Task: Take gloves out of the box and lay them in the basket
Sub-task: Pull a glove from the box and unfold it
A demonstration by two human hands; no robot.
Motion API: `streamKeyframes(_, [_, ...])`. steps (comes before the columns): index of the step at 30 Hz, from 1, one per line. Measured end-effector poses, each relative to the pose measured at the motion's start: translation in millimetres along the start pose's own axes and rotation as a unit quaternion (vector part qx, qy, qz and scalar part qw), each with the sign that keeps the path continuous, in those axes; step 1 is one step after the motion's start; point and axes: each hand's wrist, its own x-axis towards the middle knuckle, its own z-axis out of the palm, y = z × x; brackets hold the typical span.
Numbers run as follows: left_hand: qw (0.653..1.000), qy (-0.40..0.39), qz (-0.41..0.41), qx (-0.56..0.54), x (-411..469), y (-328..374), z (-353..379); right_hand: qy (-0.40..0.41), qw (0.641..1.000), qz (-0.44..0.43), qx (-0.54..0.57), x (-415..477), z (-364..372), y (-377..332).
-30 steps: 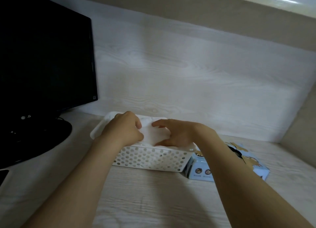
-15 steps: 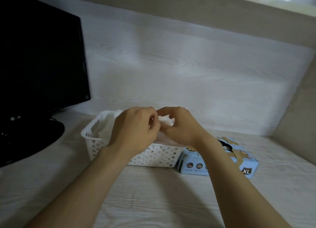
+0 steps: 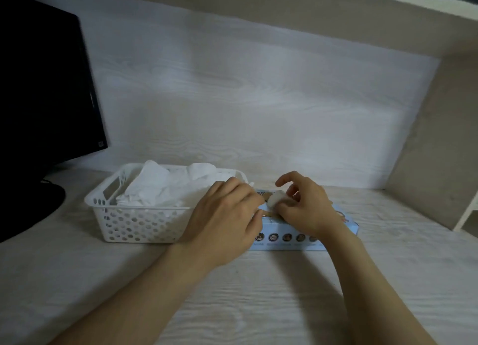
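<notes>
While the left hand [image 3: 225, 223] lies on the box [image 3: 292, 238] beside the basket [image 3: 139, 210] of gloves [image 3: 160, 186], its grip unclear, the right hand [image 3: 307, 210] fingers [image 3: 283, 208] pinch a white glove [image 3: 275, 198].

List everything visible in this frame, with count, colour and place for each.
monitor: one, black, far left, screen dark
monitor base: one, black, on the desk at left
basket: one, white perforated plastic, on the desk left of centre
gloves in basket: a pile, count unclear, white, inside the basket
glove box: one, light blue, on the desk just right of the basket
glove: one, white, at the box top
desk: one, pale woodgrain, under everything
back panel: one, pale woodgrain, behind the desk
left hand: rests on the box's left end
right hand: over the box, pinches the glove
</notes>
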Motion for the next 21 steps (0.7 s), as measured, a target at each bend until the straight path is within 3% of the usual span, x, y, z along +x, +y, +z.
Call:
streamKeyframes(8, [0.998,-0.029,0.031,0.035,-2.8,1.4,3.7,0.076,0.993,-0.071,-0.058,-0.1,6.5,6.0])
streamKeyframes(12, [0.995,-0.063,0.046,0.061,-3.1,3.0,2.3,0.145,0.973,-0.140,-0.117,2.0,11.5,12.4])
streamKeyframes(21, [0.988,-0.089,0.064,0.105,1.0,7.0,2.0,0.294,0.941,-0.133,-0.098,-0.1,10.5,1.3])
